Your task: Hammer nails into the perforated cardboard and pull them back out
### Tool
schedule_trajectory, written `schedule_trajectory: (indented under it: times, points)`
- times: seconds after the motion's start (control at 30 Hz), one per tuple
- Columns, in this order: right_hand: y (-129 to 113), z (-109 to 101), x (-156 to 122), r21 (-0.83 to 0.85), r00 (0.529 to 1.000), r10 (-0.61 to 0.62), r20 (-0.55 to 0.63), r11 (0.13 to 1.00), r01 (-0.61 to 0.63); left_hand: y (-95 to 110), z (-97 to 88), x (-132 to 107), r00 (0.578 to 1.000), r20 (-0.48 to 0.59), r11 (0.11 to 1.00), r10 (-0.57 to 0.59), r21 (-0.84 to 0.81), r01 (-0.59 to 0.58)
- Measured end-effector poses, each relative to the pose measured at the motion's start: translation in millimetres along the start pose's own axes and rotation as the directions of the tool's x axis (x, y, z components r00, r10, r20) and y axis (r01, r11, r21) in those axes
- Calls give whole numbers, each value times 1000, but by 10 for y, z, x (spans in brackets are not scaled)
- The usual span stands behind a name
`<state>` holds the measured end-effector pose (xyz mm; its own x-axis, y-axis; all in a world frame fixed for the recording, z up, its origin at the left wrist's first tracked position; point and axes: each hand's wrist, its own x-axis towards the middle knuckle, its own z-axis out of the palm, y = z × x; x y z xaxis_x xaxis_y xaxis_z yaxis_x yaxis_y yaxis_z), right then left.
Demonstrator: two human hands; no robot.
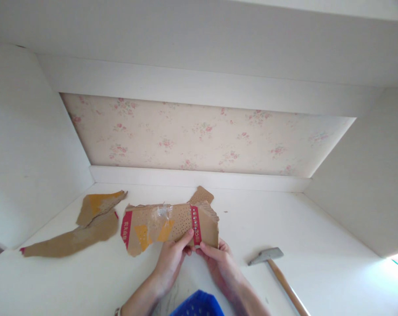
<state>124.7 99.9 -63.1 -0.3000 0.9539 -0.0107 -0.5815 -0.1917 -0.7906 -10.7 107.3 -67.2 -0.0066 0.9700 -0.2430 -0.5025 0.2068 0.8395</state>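
A torn piece of brown cardboard with red printed bands, yellow patches and many small holes is between my two hands. My left hand pinches its lower edge, thumb on top beside the right-hand red band. Just to the right, my right hand grips the same edge, its thumb lying on the cardboard and its fingers underneath. Shiny clear tape clings near the top edge of the piece. Behind it, a smaller perforated cardboard scrap partly shows.
To the left lie torn cardboard strips on the white surface. A hammer with a wooden handle rests at the right. Something blue with holes stands at the bottom. White panels enclose the sides and top, with floral wallpaper behind.
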Motion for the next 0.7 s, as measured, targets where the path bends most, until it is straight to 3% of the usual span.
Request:
schedule_trajectory:
  times: [0.17, 0.4, 0.7]
  points:
    - [1, 10, -28, 2, 999, 20, 27, 1000, -20, -39, -41, 20, 999, 45, 1000, 19, 19, -20]
    - [-5, 0, -23, 15, 1000, 24, -9, 1000, -23, -1, -12, 1, 1000, 17, 998, -25, -54, 26]
    - [32, -29, -36, -8, 999, 37, 6, 999, -37, -22, -28, 7, 999, 52, 1000, 8, -26, -7]
